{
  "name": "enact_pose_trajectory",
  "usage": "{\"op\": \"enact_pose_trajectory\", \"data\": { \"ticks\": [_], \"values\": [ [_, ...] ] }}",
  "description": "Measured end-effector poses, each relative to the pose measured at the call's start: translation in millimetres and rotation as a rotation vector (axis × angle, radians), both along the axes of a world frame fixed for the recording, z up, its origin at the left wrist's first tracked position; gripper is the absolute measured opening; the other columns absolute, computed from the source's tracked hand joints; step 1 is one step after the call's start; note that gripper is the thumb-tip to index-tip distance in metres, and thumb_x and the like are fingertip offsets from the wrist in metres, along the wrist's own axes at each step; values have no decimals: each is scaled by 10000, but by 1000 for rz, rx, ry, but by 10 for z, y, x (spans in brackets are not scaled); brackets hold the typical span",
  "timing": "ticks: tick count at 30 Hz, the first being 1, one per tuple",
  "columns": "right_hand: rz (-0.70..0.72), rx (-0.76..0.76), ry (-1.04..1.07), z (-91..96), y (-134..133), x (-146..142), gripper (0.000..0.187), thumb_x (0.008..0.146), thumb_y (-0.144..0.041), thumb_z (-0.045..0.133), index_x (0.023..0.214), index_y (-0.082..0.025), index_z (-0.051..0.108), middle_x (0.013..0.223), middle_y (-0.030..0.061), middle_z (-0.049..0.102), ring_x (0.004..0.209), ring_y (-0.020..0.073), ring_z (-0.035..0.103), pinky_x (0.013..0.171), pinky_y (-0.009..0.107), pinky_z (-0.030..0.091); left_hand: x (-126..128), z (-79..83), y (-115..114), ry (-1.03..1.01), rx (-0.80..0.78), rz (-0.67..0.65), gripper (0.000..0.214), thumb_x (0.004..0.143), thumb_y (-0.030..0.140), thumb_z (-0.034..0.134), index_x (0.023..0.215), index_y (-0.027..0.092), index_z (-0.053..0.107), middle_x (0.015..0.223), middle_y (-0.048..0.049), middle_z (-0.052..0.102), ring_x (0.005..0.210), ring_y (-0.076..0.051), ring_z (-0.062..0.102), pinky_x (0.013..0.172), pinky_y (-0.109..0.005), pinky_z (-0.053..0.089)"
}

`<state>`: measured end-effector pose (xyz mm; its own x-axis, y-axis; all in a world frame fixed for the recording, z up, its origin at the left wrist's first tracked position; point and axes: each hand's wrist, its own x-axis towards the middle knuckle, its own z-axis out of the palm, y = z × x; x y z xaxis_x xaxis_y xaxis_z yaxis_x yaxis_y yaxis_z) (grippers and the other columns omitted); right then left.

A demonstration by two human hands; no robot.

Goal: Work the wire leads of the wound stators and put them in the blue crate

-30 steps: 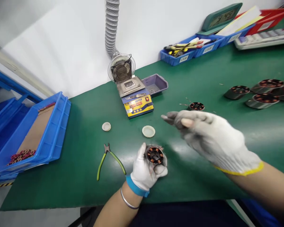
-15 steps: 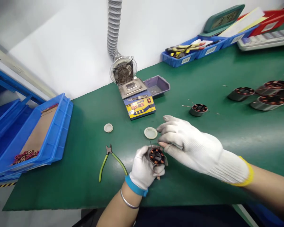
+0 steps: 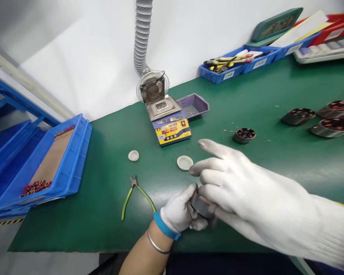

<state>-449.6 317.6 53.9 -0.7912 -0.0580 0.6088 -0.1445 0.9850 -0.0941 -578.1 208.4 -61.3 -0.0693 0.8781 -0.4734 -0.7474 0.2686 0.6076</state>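
My left hand, in a white glove, is closed around a motor stator. This short metal ring is tilted, so its grey side wall shows; its copper windings are hidden now. From the right my gloved right hand reaches over the stator, lower fingers and thumb closed on its right side and the index finger stretched out. Motion blurs the thumb there. Left of my hands lie side cutters with green handles, jaws apart. Just beyond them are a larger shallow round dish and a smaller dish.
A yellow-and-blue solder pot stands under a fan on a grey duct, beside a purple tray. More stators sit on the right. Blue bins line the left; tool trays and a clock are at the back.
The stator has been tipped from face-up onto its side in my left hand. My right hand has come closer, down onto the stator. The view has shifted slightly.
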Motion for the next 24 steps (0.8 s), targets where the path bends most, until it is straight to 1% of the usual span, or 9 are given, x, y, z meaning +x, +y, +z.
{"op": "enact_pose_trajectory", "data": {
  "ticks": [2,6,8,11,14,17,20,22,24],
  "values": [
    [-9,32,0,27,69,12,183,806,-105,583,727,-270,593,802,48,708,969,291,722,1236,625,424,-33,65,-26,-51,107,93,232,868,385,698,786,169,708,732,-70,721,520,-187,624,484,-281,469],
    [54,-11,14,117,105,39,177,846,-116,590,771,-276,591,855,36,735,991,271,733,1287,607,388,-97,134,30,-197,154,604,434,826,297,739,511,206,454,668,-12,652,685,-149,681,775,-282,567],
    [91,-65,6,133,90,42,160,853,-130,594,817,-284,617,901,28,752,995,260,740,1287,579,411,-81,101,83,-204,81,502,462,894,383,712,534,210,478,625,-5,621,621,-145,644,727,-289,553],
    [72,-73,-15,71,101,43,146,859,-146,605,845,-285,646,993,47,767,1037,270,741,1259,573,458,-13,4,113,-148,68,112,459,945,617,643,750,202,659,659,-27,666,583,-177,641,614,-307,526],
    [59,-65,-35,-74,174,53,135,895,-168,610,838,-282,654,1015,62,770,1094,288,738,1250,598,461,48,-66,76,-118,127,-102,587,799,768,746,847,186,692,621,-32,665,470,-195,603,467,-302,467],
    [-3,-218,10,-210,265,89,160,940,-189,590,819,-275,649,1013,54,783,1055,281,757,1227,606,477,75,-62,33,-30,236,55,696,648,788,866,949,186,686,675,-16,692,437,-159,565,421,-277,441],
    [-248,-648,170,-277,360,154,200,998,-354,589,817,-280,635,1059,69,795,1113,303,757,1065,534,602,72,-2,15,55,279,301,645,720,693,880,1078,205,657,789,-27,729,516,-150,589,518,-296,501],
    [-441,-930,227,-321,421,191,291,950,-534,639,815,-276,644,1109,94,795,1162,342,742,1005,527,616,57,48,11,54,266,350,571,762,622,863,1077,195,651,795,-37,723,533,-153,579,555,-317,494],
    [-528,-1057,102,-409,458,196,397,833,-651,682,782,-257,680,1133,127,798,1130,391,742,1005,582,595,40,91,6,12,249,363,488,792,571,818,1042,181,661,774,-46,709,530,-156,555,559,-320,452]
  ]
}}
